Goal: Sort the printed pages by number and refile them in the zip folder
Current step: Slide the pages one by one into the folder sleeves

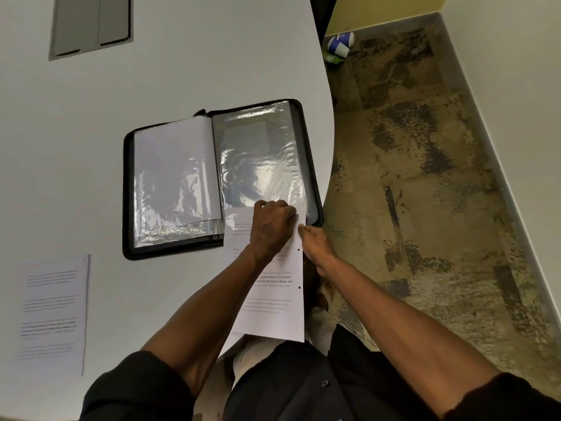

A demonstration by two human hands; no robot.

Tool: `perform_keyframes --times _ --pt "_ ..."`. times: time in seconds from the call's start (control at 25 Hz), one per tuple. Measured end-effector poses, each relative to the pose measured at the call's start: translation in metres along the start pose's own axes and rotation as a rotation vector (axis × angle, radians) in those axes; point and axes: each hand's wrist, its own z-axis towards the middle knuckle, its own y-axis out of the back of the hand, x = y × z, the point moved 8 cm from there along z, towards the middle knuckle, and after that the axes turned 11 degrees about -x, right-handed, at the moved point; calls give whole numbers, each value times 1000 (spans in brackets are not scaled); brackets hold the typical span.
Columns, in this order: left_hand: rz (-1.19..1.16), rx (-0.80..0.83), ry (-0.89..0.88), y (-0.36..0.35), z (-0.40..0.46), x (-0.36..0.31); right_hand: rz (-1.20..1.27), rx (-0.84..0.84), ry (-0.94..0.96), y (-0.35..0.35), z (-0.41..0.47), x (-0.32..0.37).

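Note:
A black zip folder lies open near the table's right edge, showing clear plastic sleeves. The left sleeve holds a white sheet. A printed page with punched holes sticks out of the bottom of the right sleeve toward me. My left hand lies on top of the page's upper part, fingers curled and pinching at the sleeve's lower edge. My right hand grips the page's right edge beside the folder's corner. Another printed page lies flat at the table's left front.
The white table curves away on the right, with patterned floor beyond. A grey cable hatch sits in the table at the back left. Paper cups lie on the floor by the wall.

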Motion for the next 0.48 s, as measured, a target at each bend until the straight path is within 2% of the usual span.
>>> perform_keyframes --times 0.12,0.2,0.28,0.36,0.44,0.48 --pt "-70 9 -17 -2 -11 1 60 -4 32 2 7 3" --pt "-137 -29 68 0 -33 12 75 26 47 1 4 -2" --pt "-175 -121 297 10 -69 39 48 38 62 1 -2 -12" --pt "-187 -192 607 22 -117 69 55 -8 68 6 -5 -19" --pt "-196 -149 860 29 -165 91 79 -52 67 10 -2 -17" --pt "-207 -95 918 31 -181 97 85 -70 50 10 1 -14"
